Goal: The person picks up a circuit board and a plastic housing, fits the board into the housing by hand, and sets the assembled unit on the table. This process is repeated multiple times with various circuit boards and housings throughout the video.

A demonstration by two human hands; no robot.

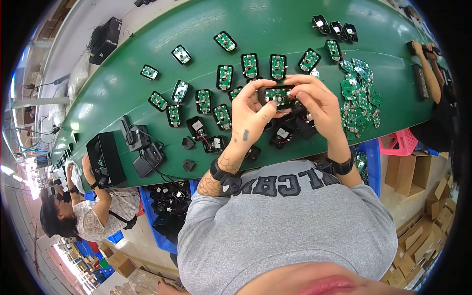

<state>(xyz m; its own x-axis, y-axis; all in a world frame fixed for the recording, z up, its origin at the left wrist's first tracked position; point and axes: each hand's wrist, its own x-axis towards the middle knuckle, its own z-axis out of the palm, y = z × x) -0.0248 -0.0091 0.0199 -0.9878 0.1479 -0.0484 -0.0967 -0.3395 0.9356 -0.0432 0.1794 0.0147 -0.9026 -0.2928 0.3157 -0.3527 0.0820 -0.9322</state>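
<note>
Over the near part of the green table, my left hand [251,112] grips a small black plastic case with a green circuit board [279,96] seated in it, thumb on the board. My right hand [318,102] is closed at the case's right end, fingertips pinched beside the board where a bit of red wire shows; whether they hold the wire or the case rim is too small to make out. Beneath my hands sit open black cases with wires [282,134], partly hidden. Just beyond, a case with a board [250,65] lies among several similar ones.
Loose green circuit boards [358,93] are heaped right on the table [295,29]. Three black cases [338,30] stand far right. Black devices with cables [142,147] and a black bin [109,160] lie left. Co-workers sit at both sides. Blue crates [160,241] and a pink stool [397,142] flank me.
</note>
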